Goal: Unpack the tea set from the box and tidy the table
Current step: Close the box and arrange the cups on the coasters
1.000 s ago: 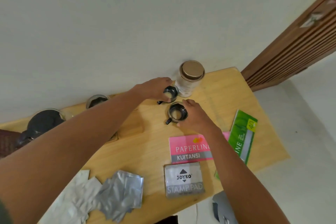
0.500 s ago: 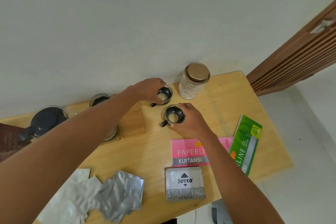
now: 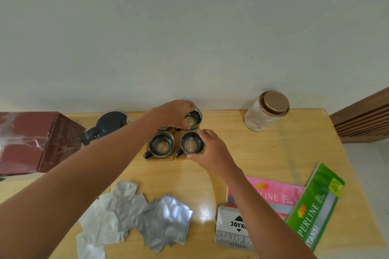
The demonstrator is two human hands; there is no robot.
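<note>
Head view, wooden table (image 3: 263,153) against pale wall.

Tea cups: small clear glass w/ dark band round the body and a dark side handle, pale bottoms showing through. 3 plainly counted; a 4th poss. hidden under left wrist, can't tell. All clustered at table's far middle, sitting on wooden coasters (image 3: 161,157).

- Far cup (image 3: 192,119): left hand (image 3: 174,114) curled over its left rim, fingers & thumb gripping it.
- Near-right cup (image 3: 191,144): right hand (image 3: 210,149) wrapped round its right side, thumb at near edge, gripping.
- Near-left cup (image 3: 161,146): untouched, just beside near-right cup, handle pointing near-left.

Teapot (image 3: 109,125): 1, glass w/ dark lid & handle, left of cups near wall.
Box (image 3: 35,141): 1, maroon, far left edge.
Foil wrappers (image 3: 145,214): loose silver pile near front, exact no. unclear, several.
Jar (image 3: 266,111): 1, pale w/ bronze lid, far right, well apart from cups.
Pink receipt book (image 3: 277,195), green receipt book (image 3: 315,210), stamp pad (image 3: 229,233): 1 each, near right.
</note>
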